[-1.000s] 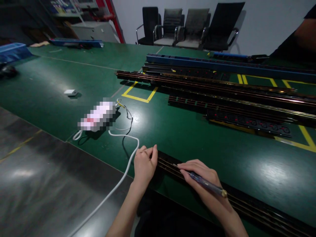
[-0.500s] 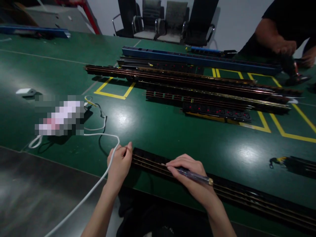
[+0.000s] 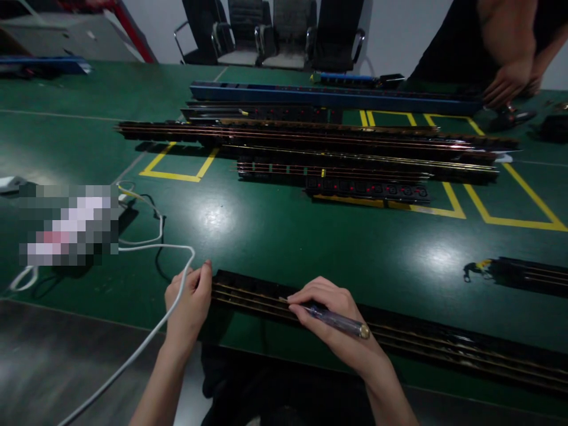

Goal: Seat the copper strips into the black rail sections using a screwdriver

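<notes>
In my right hand (image 3: 331,307) is a slim pen-like tool (image 3: 339,321) with a dark see-through barrel and a gold-coloured butt. Its tip points left and meets, or nearly meets, the long black strip (image 3: 444,343) with brass-coloured rails along it. My left hand (image 3: 190,296) is closed at the strip's left end, thumb up. What lies inside those fingers is hidden. A white cable (image 3: 146,352) crosses in front of the left hand. The strip slants down to the right along the near side of the green table (image 3: 248,231).
Several long black strips (image 3: 310,137) and a blue profile (image 3: 284,94) lie farther back. A black socket strip (image 3: 368,190) is nearer. Left stands a blurred-out white object (image 3: 84,213) with cables; right lies another strip (image 3: 532,275). A co-worker's hand (image 3: 510,83) holds a dark tool.
The whole view has shifted, so the table's things appear farther left. My hands keep their places on the strip. The co-worker's hands have come closer together.
</notes>
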`<state>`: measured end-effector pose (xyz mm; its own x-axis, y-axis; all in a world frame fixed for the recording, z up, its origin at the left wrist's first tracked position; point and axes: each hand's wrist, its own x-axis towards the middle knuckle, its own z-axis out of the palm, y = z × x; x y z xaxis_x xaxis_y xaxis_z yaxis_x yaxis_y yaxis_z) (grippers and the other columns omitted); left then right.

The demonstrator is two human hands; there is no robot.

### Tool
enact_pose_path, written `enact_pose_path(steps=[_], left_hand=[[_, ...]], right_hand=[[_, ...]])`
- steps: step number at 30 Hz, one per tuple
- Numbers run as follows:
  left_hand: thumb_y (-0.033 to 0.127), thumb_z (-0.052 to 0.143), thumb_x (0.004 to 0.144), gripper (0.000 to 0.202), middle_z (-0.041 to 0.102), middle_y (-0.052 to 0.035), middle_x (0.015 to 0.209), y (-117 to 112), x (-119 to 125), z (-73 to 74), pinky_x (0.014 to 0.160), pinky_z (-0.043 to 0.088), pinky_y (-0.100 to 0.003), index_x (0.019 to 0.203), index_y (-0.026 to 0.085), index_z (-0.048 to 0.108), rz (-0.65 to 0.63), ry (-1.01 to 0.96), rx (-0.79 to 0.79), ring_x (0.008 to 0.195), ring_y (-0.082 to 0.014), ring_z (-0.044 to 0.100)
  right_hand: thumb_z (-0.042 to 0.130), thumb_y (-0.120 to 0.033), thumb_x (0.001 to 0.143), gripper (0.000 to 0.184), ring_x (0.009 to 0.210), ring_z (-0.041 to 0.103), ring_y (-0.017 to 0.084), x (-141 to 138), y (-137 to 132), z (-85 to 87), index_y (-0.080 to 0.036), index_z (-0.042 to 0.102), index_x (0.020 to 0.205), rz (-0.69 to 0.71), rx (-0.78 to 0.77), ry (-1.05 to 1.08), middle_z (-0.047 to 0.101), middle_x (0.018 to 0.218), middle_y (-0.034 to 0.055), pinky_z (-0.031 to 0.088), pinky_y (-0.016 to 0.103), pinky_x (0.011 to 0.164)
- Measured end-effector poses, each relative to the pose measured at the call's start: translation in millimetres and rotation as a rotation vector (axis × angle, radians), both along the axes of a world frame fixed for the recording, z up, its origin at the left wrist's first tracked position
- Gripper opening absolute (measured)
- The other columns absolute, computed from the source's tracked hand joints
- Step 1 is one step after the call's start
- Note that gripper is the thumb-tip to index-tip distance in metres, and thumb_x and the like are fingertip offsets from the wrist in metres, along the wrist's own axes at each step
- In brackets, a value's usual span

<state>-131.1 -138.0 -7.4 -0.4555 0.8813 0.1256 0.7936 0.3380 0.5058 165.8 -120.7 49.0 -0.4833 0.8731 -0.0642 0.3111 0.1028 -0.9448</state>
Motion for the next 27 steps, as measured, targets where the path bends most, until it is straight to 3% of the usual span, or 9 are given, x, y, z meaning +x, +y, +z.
enact_pose_path(steps=[16,27], left_hand=[[0.048,0.041,0.092,0.050,0.039,-0.0007,0.057,-0.4,-0.6,0.6,0.060,0.027,-0.029,0.052,0.019,0.038,0.014,0.025,-0.011,0.058,-0.0128,0.041],[0.047,0.043,0.093,0.049,0.041,-0.0016,0.057,-1.7,0.5,4.5,0.063,0.029,-0.031,0.052,0.019,0.040,0.013,0.046,-0.011,0.056,-0.0132,0.039]], right_hand=[[0.062,-0.028,0.092,0.012,0.100,0.063,0.011,31.4,-3.2,0.2,-0.024,0.072,0.099,0.060,0.102,-0.016,0.071,0.103,0.0002,0.050,0.028,0.091],[0.064,-0.029,0.091,0.013,0.101,0.064,0.013,62.1,-8.5,2.9,-0.024,0.074,0.098,0.038,0.070,-0.009,0.073,0.103,0.0028,0.053,0.032,0.091]])
